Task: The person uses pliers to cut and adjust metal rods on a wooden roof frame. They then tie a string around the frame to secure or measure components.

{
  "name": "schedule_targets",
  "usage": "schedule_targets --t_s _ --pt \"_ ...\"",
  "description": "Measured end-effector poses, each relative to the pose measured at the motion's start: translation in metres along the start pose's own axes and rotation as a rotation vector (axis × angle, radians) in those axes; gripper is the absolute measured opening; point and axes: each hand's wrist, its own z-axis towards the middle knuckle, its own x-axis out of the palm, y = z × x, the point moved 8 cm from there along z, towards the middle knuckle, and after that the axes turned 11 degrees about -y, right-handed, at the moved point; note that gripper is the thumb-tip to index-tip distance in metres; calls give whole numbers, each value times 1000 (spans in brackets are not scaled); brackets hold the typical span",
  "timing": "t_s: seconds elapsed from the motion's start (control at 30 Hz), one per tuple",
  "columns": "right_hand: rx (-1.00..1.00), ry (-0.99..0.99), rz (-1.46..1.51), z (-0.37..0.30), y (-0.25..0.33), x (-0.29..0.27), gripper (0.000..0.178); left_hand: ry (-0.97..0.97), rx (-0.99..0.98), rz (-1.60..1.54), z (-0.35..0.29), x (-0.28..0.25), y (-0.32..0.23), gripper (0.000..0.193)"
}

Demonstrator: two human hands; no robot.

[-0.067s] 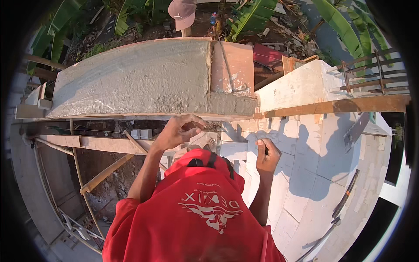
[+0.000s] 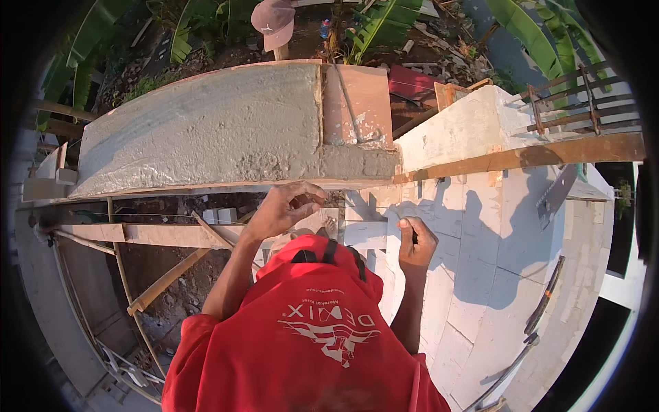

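Note:
My left hand (image 2: 285, 209) is raised near the front edge of a slab of wet grey concrete (image 2: 206, 123). Its fingers curl toward the thumb, and anything between the tips is too small to make out. To the right, my right hand (image 2: 417, 242) is up above the pale block surface (image 2: 453, 240), thumb pressed to the bent fingers. Whatever it pinches, if anything, cannot be seen. A thin line (image 2: 158, 214) runs across the gap on the left; whether it reaches my hands is unclear.
Beside the concrete lies a board with a bent metal rod (image 2: 355, 103). A wooden plank (image 2: 522, 161) and rebar (image 2: 570, 110) stand at the right. Timber braces (image 2: 168, 281) cross a deep opening at left. A cap (image 2: 274, 24) sits on a post beyond the slab.
The view has shifted slightly, so the surroundings sit a little further left. My right hand is slightly further left in view; both hands keep nearly the same pose.

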Motion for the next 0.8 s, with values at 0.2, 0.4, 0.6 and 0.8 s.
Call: schedule_targets --t_s 0.2,0.4,0.6,0.8 --pt "33 -127 29 -24 -1 -17 16 123 547 37 35 99 -62 17" --pt "83 -270 52 -57 -19 -49 18 460 422 8 48 162 -64 10" --pt "185 -482 -45 -97 -31 -90 16 846 149 30 48 205 -30 18" --pt "396 -635 -118 -135 -62 -126 23 1030 -112 -199 31 206 -11 26"
